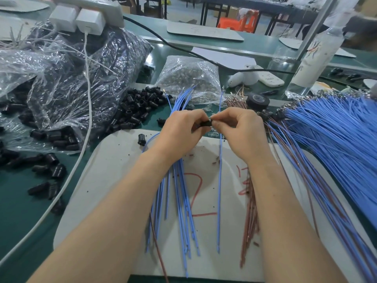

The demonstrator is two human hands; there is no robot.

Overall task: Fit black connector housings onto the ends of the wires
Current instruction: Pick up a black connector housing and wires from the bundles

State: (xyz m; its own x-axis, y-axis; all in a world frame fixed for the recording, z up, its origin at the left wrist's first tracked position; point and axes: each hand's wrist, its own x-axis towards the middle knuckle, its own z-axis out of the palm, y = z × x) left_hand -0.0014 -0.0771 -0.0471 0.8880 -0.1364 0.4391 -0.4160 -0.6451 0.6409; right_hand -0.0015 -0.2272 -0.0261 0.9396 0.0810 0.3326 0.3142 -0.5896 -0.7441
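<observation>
My left hand (181, 131) grips a black connector housing (205, 125) above the white work board (114, 166). My right hand (238, 129) pinches something small at the housing's right end; what it is, I cannot tell. A loose fan of blue wires (183, 201) lies under my left wrist on the board. One single blue wire (220, 180) runs straight down the middle. Brown wires (250, 211) lie under my right forearm. A heap of loose black housings (138, 109) sits beyond my left hand.
A thick bundle of blue wires (330, 135) fills the right side. Plastic bags of black housings (67, 82) crowd the left, and a bag of clear parts (189, 76) stands behind. A white charger cable (81, 152), a black tape roll (258, 101) and a bottle (314, 58) are nearby.
</observation>
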